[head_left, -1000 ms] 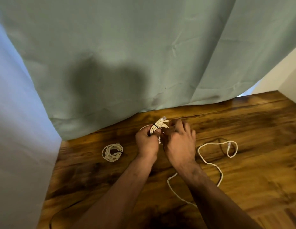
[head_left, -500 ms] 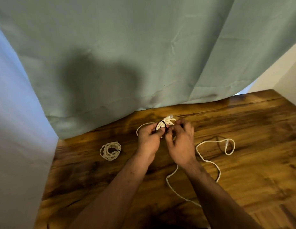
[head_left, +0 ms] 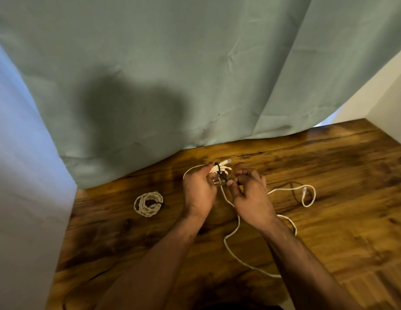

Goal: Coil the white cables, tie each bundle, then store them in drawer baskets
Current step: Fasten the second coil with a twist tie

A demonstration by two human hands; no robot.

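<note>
Now hands point(head_left: 198, 193) point(head_left: 251, 198) pinch braided white bundle point(head_left: 225, 168), black tie point(head_left: 221, 175).

No text, label, brand, number or sign can be read on anything here.

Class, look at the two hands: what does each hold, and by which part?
The left hand grips the coiled white cable bundle round its gathered loops; the right hand pinches the free end of the black tie wrapped round it.
</note>
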